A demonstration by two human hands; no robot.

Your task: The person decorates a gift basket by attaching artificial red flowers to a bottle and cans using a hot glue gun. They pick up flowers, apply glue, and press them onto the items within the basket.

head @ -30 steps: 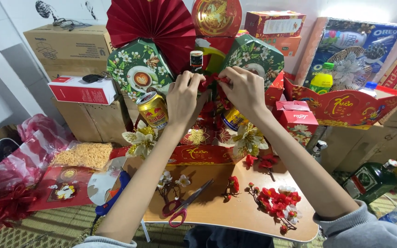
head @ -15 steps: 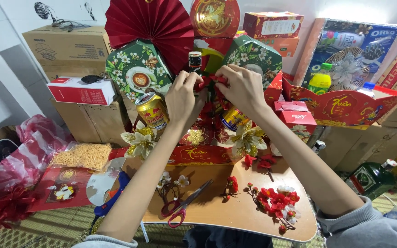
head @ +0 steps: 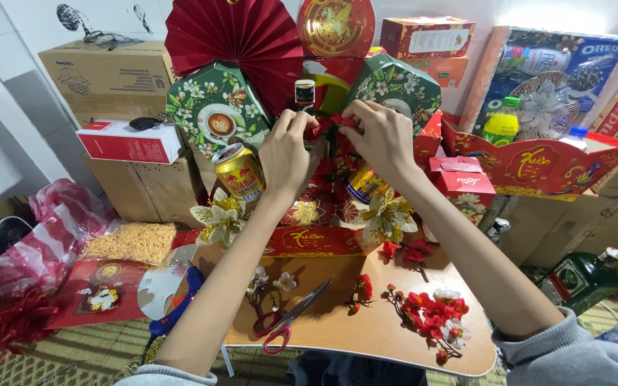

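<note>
Both hands work at the top of a gift basket [head: 309,239] that stands at the far edge of the bench [head: 366,322]. The left hand [head: 285,154] has its grip pinched shut on a red ribbon [head: 327,127], thumb and forefinger closed on its left end. The right hand [head: 384,136] pinches the same ribbon from the right, fingers curled tight on it. The ribbon sits just beside the neck of a dark bottle [head: 304,93] that rises from the middle of the basket, between the two hands.

In the basket, a gold can [head: 238,171] leans at the left, touching the left wrist's side, and a second can [head: 363,184] lies half hidden under the right wrist. Two green flowered boxes [head: 216,114] flank the bottle, and a red paper fan [head: 234,39] stands behind them. Cream cloth flowers [head: 219,218] trim the basket's front corners.

On the bench, red-handled scissors [head: 284,325] lie near the front edge, left of centre, blades pointing toward the basket. A sprig of red blossoms [head: 430,311] lies toward the right front corner, well apart from the scissors. A smaller red sprig [head: 363,289] lies between them.

Left of the bench, a bag of noodles [head: 130,241] rests on the floor mat beside red wrapping [head: 30,243]. A green bottle [head: 581,275] lies to the right of the bench
</note>
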